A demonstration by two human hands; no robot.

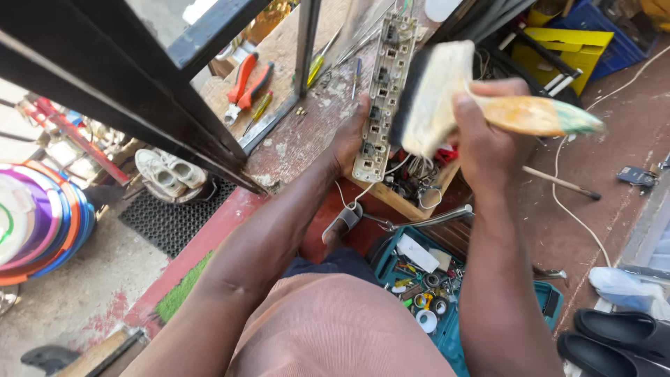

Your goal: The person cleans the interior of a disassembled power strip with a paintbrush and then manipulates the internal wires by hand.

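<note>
My left hand [351, 135] grips the lower end of a long, dirty white power strip [383, 84] with its cover off, held upright over the wooden bench; thin white wires hang from its bottom. My right hand [488, 129] is closed around the worn wooden handle of a wide paintbrush [436, 94]. The brush's pale bristles lie against the right side of the strip.
Red-handled pliers [246, 84] and screwdrivers [258, 110] lie on the wooden bench [307, 132]. A small wooden box of parts [412, 183] sits below the strip. An open teal toolbox [426, 279] rests on the red floor, black sandals [621, 335] at right, a black metal frame [139, 91] at left.
</note>
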